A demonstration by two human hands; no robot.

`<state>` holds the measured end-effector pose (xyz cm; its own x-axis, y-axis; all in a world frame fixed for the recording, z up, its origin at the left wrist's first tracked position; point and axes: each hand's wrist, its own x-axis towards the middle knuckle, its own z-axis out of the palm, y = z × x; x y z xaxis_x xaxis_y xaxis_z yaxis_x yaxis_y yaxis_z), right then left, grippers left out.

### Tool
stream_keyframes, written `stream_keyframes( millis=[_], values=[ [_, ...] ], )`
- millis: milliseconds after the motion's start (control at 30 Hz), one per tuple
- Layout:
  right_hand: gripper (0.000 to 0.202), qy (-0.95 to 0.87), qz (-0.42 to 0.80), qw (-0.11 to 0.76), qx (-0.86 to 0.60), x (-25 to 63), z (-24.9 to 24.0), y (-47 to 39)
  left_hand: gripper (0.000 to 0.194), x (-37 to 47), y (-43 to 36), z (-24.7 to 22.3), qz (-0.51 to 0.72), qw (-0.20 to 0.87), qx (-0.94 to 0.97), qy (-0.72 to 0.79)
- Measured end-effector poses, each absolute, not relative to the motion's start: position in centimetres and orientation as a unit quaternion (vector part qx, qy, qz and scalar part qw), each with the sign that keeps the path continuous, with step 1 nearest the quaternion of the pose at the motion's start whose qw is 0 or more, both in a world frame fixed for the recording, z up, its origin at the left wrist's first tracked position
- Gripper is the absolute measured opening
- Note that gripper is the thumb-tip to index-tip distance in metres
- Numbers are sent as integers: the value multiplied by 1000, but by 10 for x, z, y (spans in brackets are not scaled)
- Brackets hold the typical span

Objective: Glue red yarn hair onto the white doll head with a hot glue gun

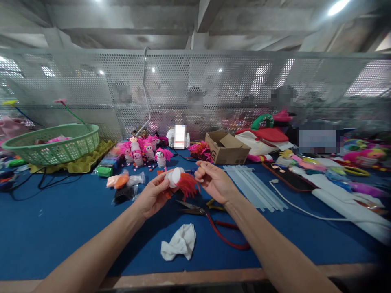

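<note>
My left hand (152,196) holds a small white doll body with orange-red yarn hair (180,181) above the blue table (61,228). My right hand (214,181) is just to the right of it, fingers curled and pinching at the orange-red strands. Under the hands lie red-handled scissors (214,224), and a crumpled white cloth (180,243) sits nearer the table's front edge.
Several finished pink-haired dolls (146,152) stand behind the hands. A green basket (58,142) sits at far left, an open cardboard box (227,148) at centre right, clear glue sticks (253,185) beside it, a white cable (299,207) and plush toys to the right. A perforated metal screen (195,89) backs the table.
</note>
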<state>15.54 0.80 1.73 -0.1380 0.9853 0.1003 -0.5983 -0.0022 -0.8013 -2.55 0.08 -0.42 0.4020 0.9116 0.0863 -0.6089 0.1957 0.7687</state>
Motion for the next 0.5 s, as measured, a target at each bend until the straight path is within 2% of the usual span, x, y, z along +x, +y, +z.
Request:
stream_keyframes(
  millis=[500],
  values=[
    [11, -327, 723, 559, -242, 158, 19, 7, 31, -26, 1, -4, 502, 754, 380, 189]
  ],
)
